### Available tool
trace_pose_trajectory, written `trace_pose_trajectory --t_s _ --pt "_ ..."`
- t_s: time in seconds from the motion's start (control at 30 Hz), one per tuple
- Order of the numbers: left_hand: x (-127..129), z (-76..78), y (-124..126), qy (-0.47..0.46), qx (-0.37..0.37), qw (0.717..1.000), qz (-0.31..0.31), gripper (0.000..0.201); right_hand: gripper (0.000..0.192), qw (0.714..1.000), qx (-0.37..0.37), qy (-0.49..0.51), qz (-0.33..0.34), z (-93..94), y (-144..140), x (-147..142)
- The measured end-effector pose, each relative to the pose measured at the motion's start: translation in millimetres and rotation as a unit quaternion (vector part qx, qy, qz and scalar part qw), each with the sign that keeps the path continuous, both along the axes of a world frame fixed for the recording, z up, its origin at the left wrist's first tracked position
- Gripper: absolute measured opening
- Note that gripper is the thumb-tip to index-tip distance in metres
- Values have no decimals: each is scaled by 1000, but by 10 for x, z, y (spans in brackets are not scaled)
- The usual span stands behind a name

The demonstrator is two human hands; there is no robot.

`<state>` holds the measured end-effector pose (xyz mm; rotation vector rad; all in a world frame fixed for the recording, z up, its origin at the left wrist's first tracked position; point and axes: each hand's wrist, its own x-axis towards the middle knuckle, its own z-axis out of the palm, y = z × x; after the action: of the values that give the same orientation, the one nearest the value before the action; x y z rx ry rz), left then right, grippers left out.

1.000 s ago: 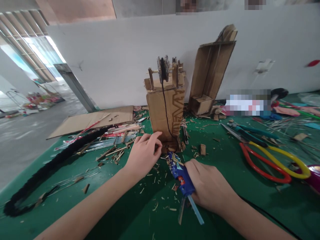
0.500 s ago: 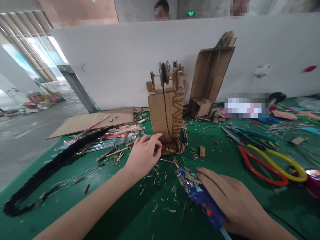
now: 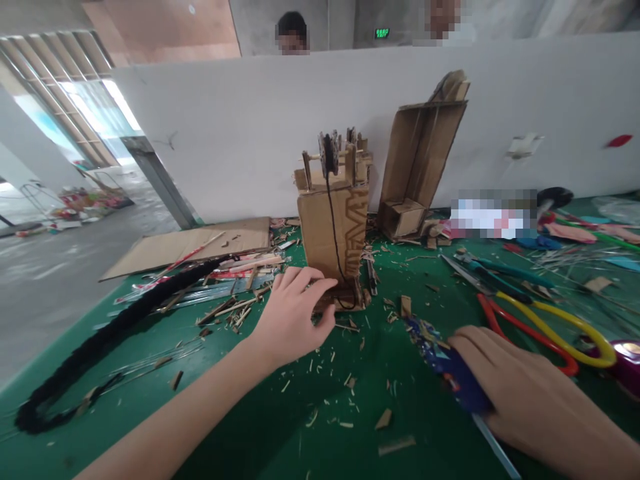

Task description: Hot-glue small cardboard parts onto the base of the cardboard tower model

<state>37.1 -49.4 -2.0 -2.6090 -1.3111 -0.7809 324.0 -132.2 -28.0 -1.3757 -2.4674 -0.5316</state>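
Flanking cardboard tower, scissors, scraps

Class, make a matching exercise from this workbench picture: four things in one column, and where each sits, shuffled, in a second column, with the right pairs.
Things
1. glue gun
2. cardboard tower
3. scissors
4. black braid

Places
A. far left of the table
B. under the right hand
C. touched at its base by the left hand
D. on the table right of the glue gun

Pairs: 1-B, 2-C, 3-D, 4-A
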Motion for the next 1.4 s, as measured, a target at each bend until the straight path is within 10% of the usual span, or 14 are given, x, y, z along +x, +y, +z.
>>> trace_pose_trajectory --t_s 0.3,0.53,0.83,1.4 --pt "293 254 57 -127 -156 979 -38 29 32 984 -169 33 -52 12 74 243" --pt "102 386 129 -38 -94 995 -22 23 18 987 -137 53 -61 566 267 -189" --pt "-23 213 165 170 -53 983 46 17 18 985 -132 39 -108 518 775 -1131" --pt "29 75 177 171 -50 983 37 23 19 934 -229 274 -9 608 925 -1211"
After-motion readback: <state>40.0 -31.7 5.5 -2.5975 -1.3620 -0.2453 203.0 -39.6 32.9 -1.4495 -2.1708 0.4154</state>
